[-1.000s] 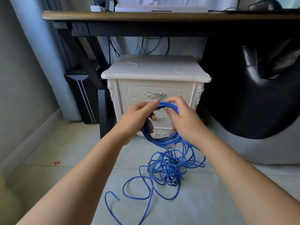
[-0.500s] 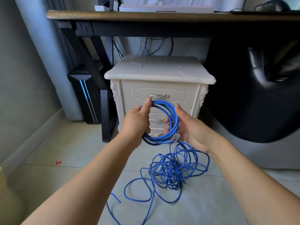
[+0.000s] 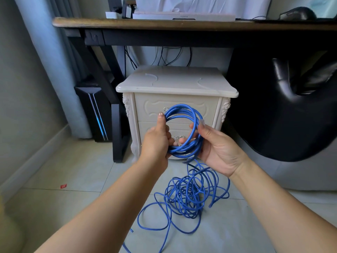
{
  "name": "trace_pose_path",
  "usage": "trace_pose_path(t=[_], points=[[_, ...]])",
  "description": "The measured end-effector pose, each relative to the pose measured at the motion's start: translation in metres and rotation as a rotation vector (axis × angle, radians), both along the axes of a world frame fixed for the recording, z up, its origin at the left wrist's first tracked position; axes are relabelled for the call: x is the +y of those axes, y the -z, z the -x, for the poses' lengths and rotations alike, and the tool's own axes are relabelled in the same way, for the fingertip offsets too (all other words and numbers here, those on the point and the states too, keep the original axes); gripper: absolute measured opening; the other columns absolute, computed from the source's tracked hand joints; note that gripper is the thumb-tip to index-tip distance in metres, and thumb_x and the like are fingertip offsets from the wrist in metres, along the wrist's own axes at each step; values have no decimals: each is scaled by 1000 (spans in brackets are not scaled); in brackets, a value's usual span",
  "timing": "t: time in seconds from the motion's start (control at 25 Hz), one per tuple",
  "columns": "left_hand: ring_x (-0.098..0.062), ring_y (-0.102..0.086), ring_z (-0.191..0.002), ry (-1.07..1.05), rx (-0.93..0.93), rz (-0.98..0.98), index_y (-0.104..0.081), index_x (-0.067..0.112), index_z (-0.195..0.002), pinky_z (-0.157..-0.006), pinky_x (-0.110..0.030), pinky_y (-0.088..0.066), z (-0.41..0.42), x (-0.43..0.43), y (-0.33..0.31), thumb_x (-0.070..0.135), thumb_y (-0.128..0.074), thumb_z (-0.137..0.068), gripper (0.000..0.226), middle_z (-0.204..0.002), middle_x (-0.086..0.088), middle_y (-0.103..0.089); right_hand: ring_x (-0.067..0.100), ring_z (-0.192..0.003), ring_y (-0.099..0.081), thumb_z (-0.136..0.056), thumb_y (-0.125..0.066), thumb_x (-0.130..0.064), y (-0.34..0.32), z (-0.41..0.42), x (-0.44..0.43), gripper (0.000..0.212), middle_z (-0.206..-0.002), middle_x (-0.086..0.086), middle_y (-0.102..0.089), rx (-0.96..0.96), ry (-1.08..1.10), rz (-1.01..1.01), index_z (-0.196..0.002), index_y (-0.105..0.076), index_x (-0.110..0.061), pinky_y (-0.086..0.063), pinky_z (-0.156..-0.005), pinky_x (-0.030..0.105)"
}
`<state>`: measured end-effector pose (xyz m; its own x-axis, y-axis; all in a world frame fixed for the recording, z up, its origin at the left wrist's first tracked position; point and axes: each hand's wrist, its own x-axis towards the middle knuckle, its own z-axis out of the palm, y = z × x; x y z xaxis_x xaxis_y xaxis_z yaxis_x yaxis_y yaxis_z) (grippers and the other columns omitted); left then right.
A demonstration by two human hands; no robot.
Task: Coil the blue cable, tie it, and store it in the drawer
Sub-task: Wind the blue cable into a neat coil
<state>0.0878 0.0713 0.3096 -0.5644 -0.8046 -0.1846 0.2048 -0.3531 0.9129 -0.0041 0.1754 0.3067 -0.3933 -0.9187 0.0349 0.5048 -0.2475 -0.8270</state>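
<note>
Head view: blue cable (image 3: 182,110) coil, raised since a second ago, before closed drawer (image 3: 153,106); left hand (image 3: 156,141) grips its left side; right hand (image 3: 217,152) pinches its right side. The tangle on the floor (image 3: 73,179) means coiling is unfinished.

One blue cable (image 3: 182,110) in all, with one gathered coil between the hands and one loose tangle (image 3: 189,190) on the floor. Two hands on it: one left hand (image 3: 156,143), one right hand (image 3: 217,150). One clear plug (image 3: 201,122) shows. One cream nightstand (image 3: 175,84), two drawer fronts in sight: upper drawer (image 3: 145,110) and lower drawer (image 3: 143,126). One worktop (image 3: 164,24), one computer tower (image 3: 94,110), one mouse (image 3: 295,13), one red scrap (image 3: 63,186).
</note>
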Motion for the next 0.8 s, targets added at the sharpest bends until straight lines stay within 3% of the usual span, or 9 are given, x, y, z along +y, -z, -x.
trace_pose_path(t=[0.08, 0.24, 0.36, 0.44, 0.52, 0.6, 0.68, 0.8], points=[[-8, -33, -33, -67, -48, 44, -40, 19, -66, -51, -29, -26, 1, 3, 2, 49, -44, -100, 46, -44, 10, -29, 25, -65, -72, -85, -53, -27, -1, -8, -3, 21, -67, 9, -70, -45, 40, -1, -87, -60, -7, -59, -63, 32], [-16, -39, -45, -198, -196, 139, -45, 16, -65, -55, -31, -33, 2, 1, 10, 58, -42, -97, 53, -51, 5, -37, 24, -65, -68, -87, -54, -33, 0, -11, -8, 25, -68, 5, -64, -79, 15, -17, -92, -58, -9, -57, -71, 34], [-14, -38, -40, -211, -183, 152, -40, 17, -61, -47, -27, -31, 3, 3, 14, 55, -40, -99, 53, -47, 5, -34, 15, -55, -48, -90, -52, -37, -3, -9, -8, 29, -62, -1, -45, -81, -21, -15, -95, -55, -9, -42, -82, 34], [-12, -40, -40, -123, -87, 66, -41, 18, -63, -48, -25, -35, 3, 3, 15, 51, -43, -100, 49, -45, 7, -36, 11, -49, -39, -87, -54, -35, -6, -7, -8, 27, -59, -3, -36, -34, 18, -31, -93, -54, -9, -47, -71, 30], [-13, -44, -39, 70, 56, -41, -45, 16, -66, -58, -30, -45, 0, 0, 13, 44, -45, -100, 44, -46, 3, -40, 7, -41, -31, -89, -59, -22, -9, -2, -8, 12, -51, -7, -31, 120, 130, -101, -85, -50, -13, -46, -53, 23], [-17, -46, -42, 295, 128, -34, -50, 12, -69, -61, -33, -52, -4, -6, 8, 37, -43, -100, 40, -50, -3, -43, 5, -35, -23, -92, -58, -2, -8, 9, -8, 20, -45, -9, -28, 246, 254, -228, -82, -48, -16, -35, -42, 21], [-19, -44, -43, 484, 37, 127, -54, 10, -76, -56, -30, -51, -10, -14, 3, 40, -44, -98, 39, -55, -6, -43, 6, -34, -22, -90, -53, 5, -5, 16, -8, 22, -46, -7, -30, 417, 301, -377, -85, -48, -16, -28, -38, 21], [-17, -42, -45, 647, -225, 497, -56, 12, -86, -53, -30, -47, -14, -16, 0, 55, -59, -87, 43, -59, -2, -45, 9, -43, -38, -88, -59, -8, -1, 11, -12, 20, -61, -4, -46, 943, 283, -630, -97, -51, -23, -33, -38, 21]])
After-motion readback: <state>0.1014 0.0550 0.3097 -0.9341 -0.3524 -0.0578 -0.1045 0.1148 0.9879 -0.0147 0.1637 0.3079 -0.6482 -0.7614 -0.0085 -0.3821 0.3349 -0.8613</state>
